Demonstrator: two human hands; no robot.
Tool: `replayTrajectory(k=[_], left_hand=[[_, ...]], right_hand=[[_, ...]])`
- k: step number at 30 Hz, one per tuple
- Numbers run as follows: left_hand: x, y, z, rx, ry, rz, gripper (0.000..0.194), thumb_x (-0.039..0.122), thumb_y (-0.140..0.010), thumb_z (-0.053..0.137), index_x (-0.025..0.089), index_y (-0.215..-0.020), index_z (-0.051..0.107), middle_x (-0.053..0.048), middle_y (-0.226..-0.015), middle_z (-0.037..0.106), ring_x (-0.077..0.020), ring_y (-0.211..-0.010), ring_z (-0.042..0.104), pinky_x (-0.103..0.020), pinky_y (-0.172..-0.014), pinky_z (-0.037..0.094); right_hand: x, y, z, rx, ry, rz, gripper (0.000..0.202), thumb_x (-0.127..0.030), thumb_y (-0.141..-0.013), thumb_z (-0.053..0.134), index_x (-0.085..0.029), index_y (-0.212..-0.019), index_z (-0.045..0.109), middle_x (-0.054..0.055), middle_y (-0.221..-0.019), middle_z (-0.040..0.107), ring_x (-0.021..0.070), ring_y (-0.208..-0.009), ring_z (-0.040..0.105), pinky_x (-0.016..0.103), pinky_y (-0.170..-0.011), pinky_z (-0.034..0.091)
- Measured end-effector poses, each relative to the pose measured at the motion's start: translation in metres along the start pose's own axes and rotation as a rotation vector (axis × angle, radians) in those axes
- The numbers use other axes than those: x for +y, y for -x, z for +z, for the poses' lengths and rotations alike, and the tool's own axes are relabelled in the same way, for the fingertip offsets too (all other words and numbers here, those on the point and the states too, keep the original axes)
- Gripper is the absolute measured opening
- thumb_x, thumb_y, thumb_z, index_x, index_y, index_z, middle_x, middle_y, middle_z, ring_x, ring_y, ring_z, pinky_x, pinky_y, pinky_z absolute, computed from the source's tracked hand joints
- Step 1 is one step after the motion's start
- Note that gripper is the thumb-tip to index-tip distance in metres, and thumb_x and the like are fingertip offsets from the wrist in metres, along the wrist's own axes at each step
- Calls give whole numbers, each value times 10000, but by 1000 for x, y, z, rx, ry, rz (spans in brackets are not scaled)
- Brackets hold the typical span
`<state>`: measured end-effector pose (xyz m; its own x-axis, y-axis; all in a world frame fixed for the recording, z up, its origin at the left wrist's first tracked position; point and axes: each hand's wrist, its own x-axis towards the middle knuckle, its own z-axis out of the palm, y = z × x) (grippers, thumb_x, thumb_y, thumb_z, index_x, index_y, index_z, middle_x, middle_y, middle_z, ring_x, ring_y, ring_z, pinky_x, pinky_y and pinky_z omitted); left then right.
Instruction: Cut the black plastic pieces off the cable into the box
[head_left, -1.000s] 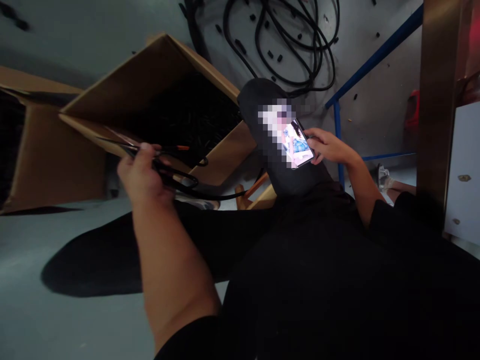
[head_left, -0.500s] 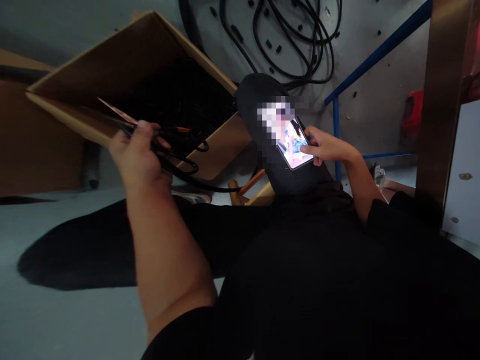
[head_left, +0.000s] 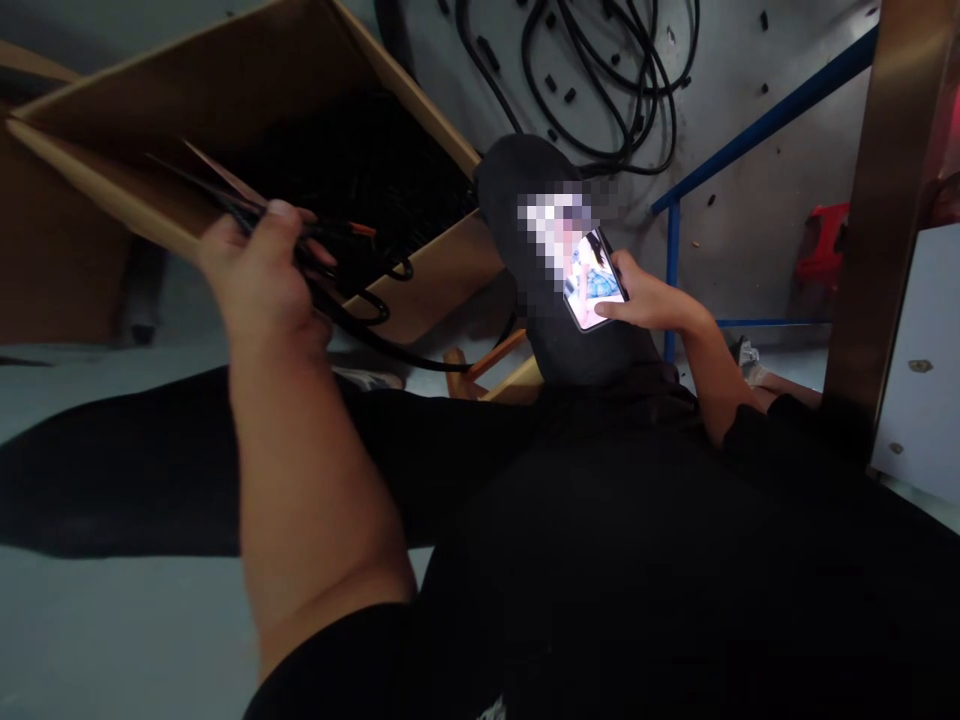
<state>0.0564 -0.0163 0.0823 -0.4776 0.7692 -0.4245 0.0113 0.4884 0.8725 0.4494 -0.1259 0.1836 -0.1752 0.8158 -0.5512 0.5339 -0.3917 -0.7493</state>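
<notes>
My left hand point(head_left: 259, 265) is closed around a pair of scissors point(head_left: 226, 178), whose two thin blades point up and left, slightly apart. Dark handle loops stick out on the hand's other side, near a small orange-tipped piece point(head_left: 363, 229). A black hose point(head_left: 409, 354) runs from beside this hand toward the right; whether the fingers grip it too is hidden. Just beyond the hand, an open cardboard box point(head_left: 420, 290) contains a dark heap of small black pieces point(head_left: 375, 160). My right hand point(head_left: 649, 295) holds a lit phone point(head_left: 592, 290) over my thigh, its thumb on the screen.
Loops of black hose point(head_left: 525, 60) and scattered short black pieces point(head_left: 570, 95) lie on the grey floor. A blue metal frame point(head_left: 671, 260) stands at right, with a red stool point(head_left: 821, 245) behind it. Wooden stool parts point(head_left: 495, 360) show between my legs.
The view has shifted, so the box and left hand appear farther left and higher. My left hand still grips the scissors. The right thumb has moved slightly on the phone, whose picture differs a little.
</notes>
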Motion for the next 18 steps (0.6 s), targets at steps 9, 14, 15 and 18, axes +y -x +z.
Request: replayTrajectory(k=[9, 14, 15, 18], left_hand=[[-16, -14, -2, -10, -54, 47, 149, 220, -1008, 685, 86, -992, 748, 37, -716, 507, -115, -607, 446, -230, -691, 385], [-20, -18, -2, -26, -52, 56, 161, 241, -994, 715, 83, -985, 749, 51, -691, 496, -105, -582, 441, -229, -663, 369], [-18, -17, -2, -35, -57, 55, 145, 232, -1007, 716, 92, -972, 732, 59, -684, 486, -101, -568, 427, -229, -647, 348], [-12, -13, -1, -54, -78, 32, 134, 211, -1049, 712, 130, -949, 676, 80, -666, 461, -96, -534, 394, -232, -617, 299]], right_hand=[[-3, 1, 0, -2, 47, 50, 733, -353, -800, 956, -175, -1373, 534, 163, -1350, 751, 420, -1287, 765, 625, -1184, 637], [-9, 3, 0, -21, 32, 46, 690, -348, -834, 950, -181, -1346, 518, 174, -1377, 751, 424, -1313, 764, 632, -1216, 621], [-11, 4, 0, -21, 38, 41, 675, -345, -848, 943, -174, -1341, 514, 181, -1383, 753, 418, -1318, 761, 622, -1217, 621], [-14, 7, 1, -19, 54, 28, 645, -335, -882, 918, -147, -1344, 509, 199, -1393, 751, 393, -1313, 756, 597, -1220, 621]])
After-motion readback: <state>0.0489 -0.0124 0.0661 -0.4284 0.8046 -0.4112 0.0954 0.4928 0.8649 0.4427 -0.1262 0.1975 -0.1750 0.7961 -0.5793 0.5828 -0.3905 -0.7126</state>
